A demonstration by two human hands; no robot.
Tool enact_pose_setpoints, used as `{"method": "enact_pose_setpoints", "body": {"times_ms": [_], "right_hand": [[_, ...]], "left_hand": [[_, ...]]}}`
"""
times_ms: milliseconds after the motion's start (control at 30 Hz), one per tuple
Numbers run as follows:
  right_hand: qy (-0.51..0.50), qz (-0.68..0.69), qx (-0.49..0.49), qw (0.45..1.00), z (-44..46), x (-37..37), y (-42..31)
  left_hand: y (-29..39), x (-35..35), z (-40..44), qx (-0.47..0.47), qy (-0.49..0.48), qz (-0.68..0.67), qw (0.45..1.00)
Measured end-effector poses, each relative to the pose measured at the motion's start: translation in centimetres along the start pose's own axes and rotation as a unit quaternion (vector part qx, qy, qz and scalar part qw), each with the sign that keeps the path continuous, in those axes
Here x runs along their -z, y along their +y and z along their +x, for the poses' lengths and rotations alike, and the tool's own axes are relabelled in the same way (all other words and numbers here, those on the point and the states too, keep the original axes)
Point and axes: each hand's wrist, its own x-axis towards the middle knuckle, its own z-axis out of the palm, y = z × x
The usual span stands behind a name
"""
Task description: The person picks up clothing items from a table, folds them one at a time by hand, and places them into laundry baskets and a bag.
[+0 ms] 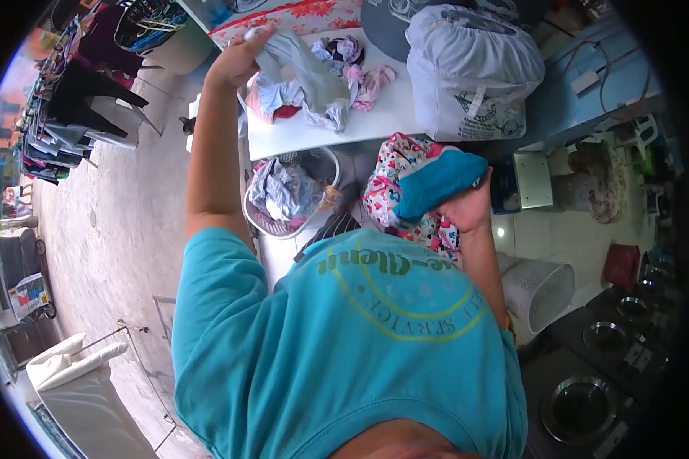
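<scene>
My left hand is raised over the far left of the white table, its fingers closed on the edge of a pale grey garment. That garment hangs down onto a small pile of light clothes. My right hand, nearer my body, holds a folded teal cloth. Behind and under the teal cloth is a white fabric with a colourful print, possibly a bag; its lower part is partly hidden by my shirt. Pink crumpled clothing lies beside the grey garment.
A white laundry basket with crumpled clothes stands below the table edge. A stuffed white drawstring bag sits on the table's right. Clothes on hangers are at far left, front-loading machines at lower right, and a grey basket lies on its side.
</scene>
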Motion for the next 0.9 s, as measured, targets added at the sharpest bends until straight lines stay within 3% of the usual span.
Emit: {"method": "enact_pose_setpoints", "body": {"times_ms": [67,133,167,200,233,300,333,400,467,533,567,667,800,867,900], "right_hand": [[0.028,-0.012,-0.007,1.000,-0.4,1.0,0.2],[0.060,-0.025,-0.016,0.998,0.3,4.8,0.3],[0.142,-0.351,0.032,0.925,1.5,9.0,0.4],[0.201,-0.636,0.075,0.741,1.8,11.2,0.5],[0.197,-0.639,0.075,0.740,1.6,10.4,0.4],[0.057,-0.570,0.073,0.816,0.8,7.9,0.8],[0.015,-0.541,0.072,0.838,0.1,5.2,1.8],[0.030,-0.481,0.060,0.874,0.2,4.1,3.2],[0.042,-0.519,0.054,0.852,1.0,5.7,3.5],[0.048,-0.690,0.080,0.717,1.5,5.8,4.2],[0.056,-0.637,0.084,0.764,1.3,5.0,5.1],[0.025,-0.599,0.118,0.791,1.2,0.6,6.9],[0.100,-0.624,0.136,0.763,4.3,1.5,9.3],[0.074,-0.631,0.130,0.761,6.1,0.3,11.6],[0.053,-0.603,0.108,0.789,6.8,-1.2,13.1]], "left_hand": [[-0.2,-2.3,-4.8,-0.094,-0.069,-0.311,0.943],[-3.6,-3.7,-7.0,-0.053,-0.040,-0.382,0.922],[-6.0,-3.5,-7.7,0.056,0.027,-0.132,0.989],[-7.8,-3.2,-8.6,0.160,0.091,0.129,0.974],[-8.8,-3.1,-10.2,0.131,0.060,-0.012,0.989],[-10.3,-3.1,-14.3,0.063,-0.001,-0.227,0.972],[-10.5,-3.3,-16.3,0.056,0.001,-0.244,0.968],[-11.6,-2.8,-18.9,0.094,0.052,-0.198,0.974],[-14.3,-1.2,-20.6,0.131,0.110,-0.149,0.974],[-15.0,-0.1,-22.5,0.156,0.139,-0.089,0.974],[-14.7,0.0,-24.0,0.137,0.130,-0.174,0.967],[-16.4,1.5,-26.3,0.119,0.102,-0.278,0.948],[-18.3,3.4,-28.6,0.144,0.064,-0.280,0.947],[-17.5,3.8,-30.0,0.119,0.053,-0.310,0.942],[-17.2,4.3,-30.8,0.129,0.042,-0.294,0.946]]}}
